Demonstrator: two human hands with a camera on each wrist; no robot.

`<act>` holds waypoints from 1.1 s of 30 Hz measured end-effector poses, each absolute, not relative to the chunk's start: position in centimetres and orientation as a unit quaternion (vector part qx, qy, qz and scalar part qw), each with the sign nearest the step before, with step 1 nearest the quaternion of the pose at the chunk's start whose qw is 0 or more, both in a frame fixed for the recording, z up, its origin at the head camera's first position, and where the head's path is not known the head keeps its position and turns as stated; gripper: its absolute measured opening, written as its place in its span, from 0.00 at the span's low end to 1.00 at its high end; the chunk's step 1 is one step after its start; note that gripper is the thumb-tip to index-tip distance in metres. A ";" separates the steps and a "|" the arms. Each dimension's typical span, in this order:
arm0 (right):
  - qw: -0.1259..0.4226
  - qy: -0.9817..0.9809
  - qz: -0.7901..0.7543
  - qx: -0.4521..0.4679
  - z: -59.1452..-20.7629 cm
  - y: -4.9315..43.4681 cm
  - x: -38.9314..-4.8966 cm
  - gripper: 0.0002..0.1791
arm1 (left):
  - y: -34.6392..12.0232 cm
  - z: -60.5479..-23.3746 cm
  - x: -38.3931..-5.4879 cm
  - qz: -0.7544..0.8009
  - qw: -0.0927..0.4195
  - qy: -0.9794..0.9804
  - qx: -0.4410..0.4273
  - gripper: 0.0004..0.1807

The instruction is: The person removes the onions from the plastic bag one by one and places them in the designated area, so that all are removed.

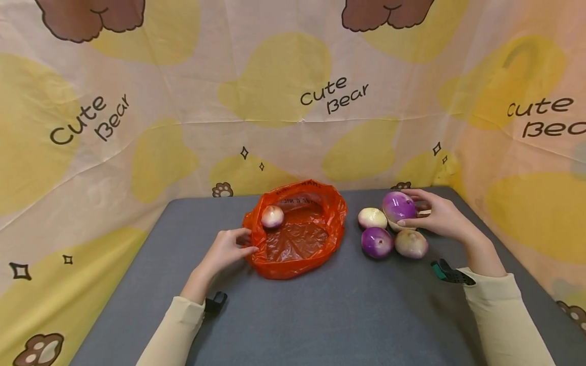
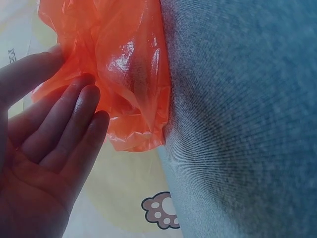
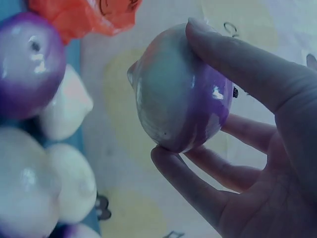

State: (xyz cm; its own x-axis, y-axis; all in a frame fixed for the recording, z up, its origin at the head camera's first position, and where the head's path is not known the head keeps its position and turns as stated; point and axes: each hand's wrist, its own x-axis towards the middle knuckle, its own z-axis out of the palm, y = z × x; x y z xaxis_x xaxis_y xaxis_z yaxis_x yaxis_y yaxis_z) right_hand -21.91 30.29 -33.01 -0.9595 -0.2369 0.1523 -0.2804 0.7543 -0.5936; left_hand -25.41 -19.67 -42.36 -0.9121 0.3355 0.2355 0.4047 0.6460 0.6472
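Observation:
My right hand (image 1: 439, 213) holds a purple-and-white turnip (image 1: 399, 207) between thumb and fingers, raised above the other turnips. The right wrist view shows this hand's thumb on top of the turnip and its fingertips below. At centre, an orange-red plastic bag (image 1: 293, 267) lies with its mouth spread wide. One small pale turnip (image 1: 272, 217) is at the left inside the bag's mouth. Beside the bag's left edge is my left hand (image 1: 229, 249), fingers fairly straight and fingertips at the plastic. In the left wrist view its thumb and fingertips stand apart.
Under the held turnip sit several more: a white turnip (image 1: 372, 218), a purple turnip (image 1: 377, 242) and a brownish-white turnip (image 1: 411, 244), with others partly hidden. The grey table (image 1: 293, 320) meets a patterned cloth (image 1: 274, 101) at the back and sides.

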 end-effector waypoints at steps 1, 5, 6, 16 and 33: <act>0.033 -0.936 0.322 0.135 -33.2 30.7 -21.8 0.45 | -19.7 -42.4 -25.4 -0.368 0.047 -0.906 -0.204 0.19; 0.030 -0.937 0.325 0.122 -34.0 32.2 -21.6 0.44 | -19.6 -42.5 -25.4 -0.370 0.044 -0.905 -0.204 0.19; 0.028 -0.937 0.327 0.121 -34.3 32.6 -21.5 0.45 | -19.6 -42.5 -25.4 -0.370 0.043 -0.905 -0.204 0.19; 0.008 -0.936 0.336 0.106 -36.1 36.0 -20.9 0.44 | -19.5 -42.7 -25.6 -0.370 0.044 -0.905 -0.203 0.19; 0.013 -0.942 0.319 0.106 -38.1 40.6 -20.6 0.41 | -19.6 -42.6 -25.6 -0.366 0.046 -0.908 -0.200 0.19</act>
State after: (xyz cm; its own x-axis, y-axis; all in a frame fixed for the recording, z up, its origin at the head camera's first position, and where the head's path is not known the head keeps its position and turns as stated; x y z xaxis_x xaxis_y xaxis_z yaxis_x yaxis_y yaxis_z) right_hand -20.64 40.55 -38.15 -0.9772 -0.1918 0.0916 -0.2079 0.7734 -0.5988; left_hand -25.62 -19.58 -42.63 -0.9162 0.3287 0.2293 0.3959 0.6528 0.6459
